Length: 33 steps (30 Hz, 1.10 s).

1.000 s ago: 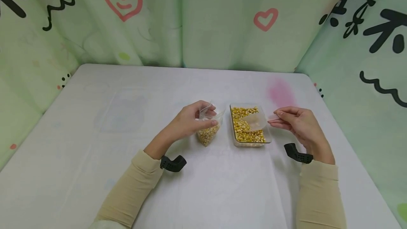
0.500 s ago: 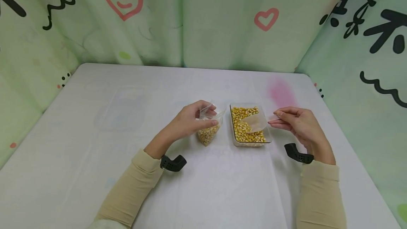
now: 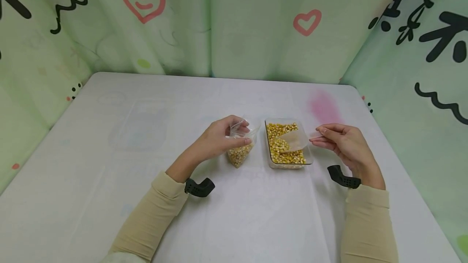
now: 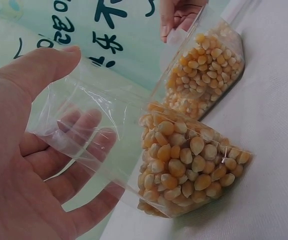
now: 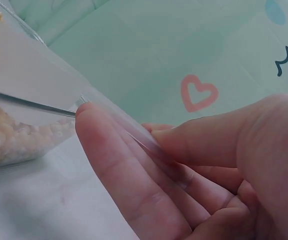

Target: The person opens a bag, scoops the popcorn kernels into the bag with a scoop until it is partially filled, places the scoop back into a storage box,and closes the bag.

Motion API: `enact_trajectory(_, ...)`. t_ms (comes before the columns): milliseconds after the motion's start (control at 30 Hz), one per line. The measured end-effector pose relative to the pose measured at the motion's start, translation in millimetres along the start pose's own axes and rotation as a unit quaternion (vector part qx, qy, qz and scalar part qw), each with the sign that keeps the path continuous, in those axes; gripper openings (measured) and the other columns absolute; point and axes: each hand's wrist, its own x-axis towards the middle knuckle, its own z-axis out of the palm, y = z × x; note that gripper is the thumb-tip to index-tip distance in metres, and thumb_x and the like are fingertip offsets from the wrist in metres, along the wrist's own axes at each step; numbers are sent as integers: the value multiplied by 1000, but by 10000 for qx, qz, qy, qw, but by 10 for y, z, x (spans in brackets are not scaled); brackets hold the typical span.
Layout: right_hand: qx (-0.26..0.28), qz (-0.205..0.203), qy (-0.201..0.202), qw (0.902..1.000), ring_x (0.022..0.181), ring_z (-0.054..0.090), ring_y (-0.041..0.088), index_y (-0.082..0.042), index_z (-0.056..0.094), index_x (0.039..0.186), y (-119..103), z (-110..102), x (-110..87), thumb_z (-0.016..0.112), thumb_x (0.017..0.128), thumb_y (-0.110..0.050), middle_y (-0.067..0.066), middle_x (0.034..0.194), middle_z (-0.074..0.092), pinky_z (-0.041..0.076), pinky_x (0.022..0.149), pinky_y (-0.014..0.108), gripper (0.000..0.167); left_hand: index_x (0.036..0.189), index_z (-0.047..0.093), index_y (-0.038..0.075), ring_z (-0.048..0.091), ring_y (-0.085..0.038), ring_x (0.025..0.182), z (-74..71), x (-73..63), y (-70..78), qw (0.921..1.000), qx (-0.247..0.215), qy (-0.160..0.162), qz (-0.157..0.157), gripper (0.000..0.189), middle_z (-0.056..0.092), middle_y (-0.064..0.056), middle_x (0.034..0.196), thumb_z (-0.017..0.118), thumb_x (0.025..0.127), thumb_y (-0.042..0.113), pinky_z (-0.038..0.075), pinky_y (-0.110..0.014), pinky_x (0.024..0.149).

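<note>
A clear plastic bag of corn kernels (image 4: pixel 189 165) stands on the table, its upper part rising slack. My left hand (image 3: pixel 219 139) holds the bag loosely, thumb in front and fingers curved behind; in the left wrist view they show through the film. To the bag's right is a clear rectangular container (image 3: pixel 290 166) of yellow corn kernels (image 3: pixel 276 155). A translucent plastic scoop (image 3: pixel 295 140) has its flat blade over the kernels. My right hand (image 3: pixel 343 143) pinches the scoop's handle between thumb and fingers, just beyond the container's right side.
The table (image 3: pixel 109 198) has a white cover with a pink patch (image 3: pixel 324 106) behind the right hand. Green curtains (image 3: pixel 241 31) with hearts and black lettering hang at the back and both sides. A black wrist mount (image 3: pixel 199 188) sits on the left wrist.
</note>
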Motion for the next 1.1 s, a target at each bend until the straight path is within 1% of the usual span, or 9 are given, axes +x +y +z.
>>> enact_trajectory(133, 149, -43, -39, 9999, 84, 76, 22, 4, 63, 113, -1, -3, -11, 62, 97, -8, 9, 94, 76, 58, 79, 30, 20, 134, 56, 11, 56, -16, 124, 4, 2, -3, 10000, -5, -19, -13, 52, 67, 1, 125, 73, 90, 33, 42, -40, 110)
enact_trajectory(233, 238, -83, -69, 9997, 85, 76, 22, 5, 63, 113, -5, -2, -20, 62, 97, -7, 9, 95, 76, 58, 79, 30, 20, 133, 56, 13, 56, -15, 123, 7, -1, 1, 10000, 18, -6, -13, 51, 67, 2, 124, 74, 89, 34, 42, -39, 109)
enact_trajectory(400, 217, -160, -2, 9996, 84, 76, 22, 1, 67, 109, -20, 8, -29, 62, 97, -8, 9, 95, 76, 58, 78, 30, 16, 130, 57, 17, 56, -14, 121, 10, -3, 0, 10000, 48, 24, -25, 47, 67, 4, 123, 74, 89, 34, 43, -38, 108)
enact_trajectory(533, 218, -213, 34, 9995, 84, 76, 22, 3, 64, 112, -33, 15, -33, 62, 97, -8, 8, 96, 76, 58, 78, 30, 19, 130, 57, 17, 57, -14, 120, 10, 0, -3, 10000, 52, 30, -9, 46, 67, 4, 123, 73, 90, 34, 44, -39, 107)
enact_trajectory(600, 264, -209, 22, 9994, 85, 76, 22, 5, 63, 114, -38, 14, -34, 62, 97, -8, 9, 96, 76, 58, 79, 31, 21, 129, 58, 18, 57, -14, 119, 10, 2, -4, 10000, 46, 41, -3, 45, 67, 4, 122, 73, 90, 34, 44, -39, 107)
enact_trajectory(667, 168, -178, 122, 9996, 84, 76, 21, 2, 65, 112, -44, 20, -34, 63, 96, -10, 8, 96, 76, 58, 79, 30, 20, 129, 58, 17, 57, -13, 119, 9, 3, -4, 10000, 48, 43, -3, 45, 68, 4, 122, 73, 90, 34, 43, -38, 107)
enact_trajectory(833, 256, -118, 168, 9995, 85, 76, 22, -3, 69, 108, -49, 13, -34, 64, 96, -10, 9, 96, 76, 58, 80, 31, 15, 129, 58, 17, 57, -14, 120, 5, 7, -7, 10000, 56, 30, -6, 46, 68, 3, 123, 74, 89, 34, 43, -39, 107)
enact_trajectory(967, 302, -119, 192, 9993, 85, 76, 22, 1, 67, 112, -56, 8, -44, 65, 95, -9, 9, 96, 76, 58, 79, 32, 20, 129, 58, 17, 57, -14, 120, 4, 5, -4, 10000, 72, 30, -19, 46, 68, 4, 123, 74, 89, 34, 43, -39, 107)
enact_trajectory(1100, 314, -119, 228, 9992, 84, 76, 22, 0, 67, 111, -67, 9, -51, 65, 95, -10, 8, 96, 76, 58, 79, 32, 19, 129, 58, 17, 57, -14, 120, 3, 2, 1, 10000, 78, 29, -10, 46, 68, 4, 123, 74, 89, 34, 44, -39, 106)
